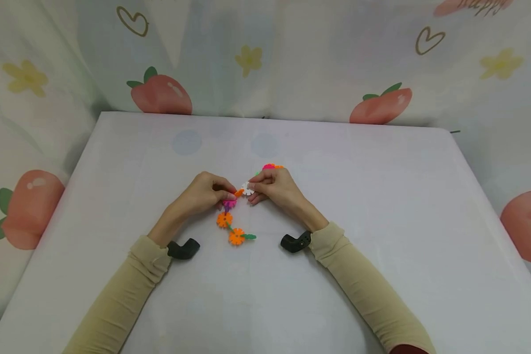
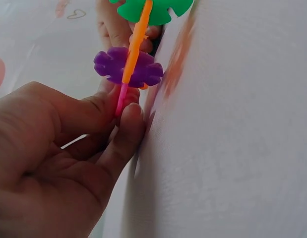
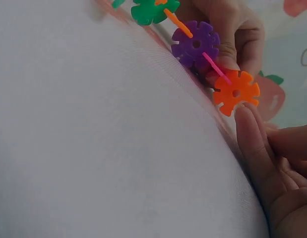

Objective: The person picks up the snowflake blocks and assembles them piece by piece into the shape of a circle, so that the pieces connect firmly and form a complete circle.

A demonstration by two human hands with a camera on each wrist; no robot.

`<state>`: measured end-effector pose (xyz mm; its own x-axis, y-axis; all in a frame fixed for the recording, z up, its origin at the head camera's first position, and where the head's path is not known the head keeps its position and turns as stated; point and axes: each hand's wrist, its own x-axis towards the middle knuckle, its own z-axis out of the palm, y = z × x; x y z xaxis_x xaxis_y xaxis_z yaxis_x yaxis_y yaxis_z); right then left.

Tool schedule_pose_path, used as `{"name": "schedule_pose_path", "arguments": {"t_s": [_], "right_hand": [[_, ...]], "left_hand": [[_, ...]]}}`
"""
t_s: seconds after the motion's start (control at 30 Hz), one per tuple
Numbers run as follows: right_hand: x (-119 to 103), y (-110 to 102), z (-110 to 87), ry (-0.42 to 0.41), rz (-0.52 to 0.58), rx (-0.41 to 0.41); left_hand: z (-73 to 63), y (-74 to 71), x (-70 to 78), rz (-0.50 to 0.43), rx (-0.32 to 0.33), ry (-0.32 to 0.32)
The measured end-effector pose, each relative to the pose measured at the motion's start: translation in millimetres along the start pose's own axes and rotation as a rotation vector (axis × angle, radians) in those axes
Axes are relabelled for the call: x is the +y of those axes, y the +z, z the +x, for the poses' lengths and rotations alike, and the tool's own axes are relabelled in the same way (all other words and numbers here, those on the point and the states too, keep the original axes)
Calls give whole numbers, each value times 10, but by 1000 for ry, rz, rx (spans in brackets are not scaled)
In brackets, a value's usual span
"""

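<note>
A chain of notched plastic snowflake discs lies in a curve between both hands. My left hand (image 1: pixel 203 193) pinches the pink disc (image 1: pixel 229 203) between thumb and fingers. Opposite it, my right hand (image 1: pixel 280 189) holds the white disc (image 1: pixel 248 191) by its edge. Between these two is an orange disc (image 3: pixel 237 92), its edge close to the right thumb in the right wrist view. Below the left hand hang a purple disc (image 3: pixel 196 43), more orange discs (image 1: pixel 236 237) and a green end disc (image 1: pixel 250 237). Bright pink and orange pieces (image 1: pixel 269 166) show behind the right hand, partly hidden.
The chain and hands are over a white-covered table (image 1: pixel 380 206). A curtain (image 1: pixel 309 64) printed with fruit, flowers and hearts hangs behind and at the sides. Black devices (image 1: pixel 183 249) stick out from both wrists, just beyond the beige sleeves (image 1: pixel 128 290).
</note>
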<state>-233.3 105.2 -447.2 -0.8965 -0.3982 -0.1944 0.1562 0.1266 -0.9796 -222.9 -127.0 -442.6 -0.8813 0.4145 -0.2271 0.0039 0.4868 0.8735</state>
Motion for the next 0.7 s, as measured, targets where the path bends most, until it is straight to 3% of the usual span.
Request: {"name": "schedule_pose_path", "arguments": {"t_s": [0.37, 0.53, 0.7], "right_hand": [[-26, -33, -3, 46, -33, -36], [-44, -31, -5, 30, -117, -57], [-87, -59, -36, -51, -313, -6]], "left_hand": [[11, 56, 43, 72, 10, 35], [-5, -4, 71, 118, -37, 25], [-59, -56, 100, 191, -42, 42]]}}
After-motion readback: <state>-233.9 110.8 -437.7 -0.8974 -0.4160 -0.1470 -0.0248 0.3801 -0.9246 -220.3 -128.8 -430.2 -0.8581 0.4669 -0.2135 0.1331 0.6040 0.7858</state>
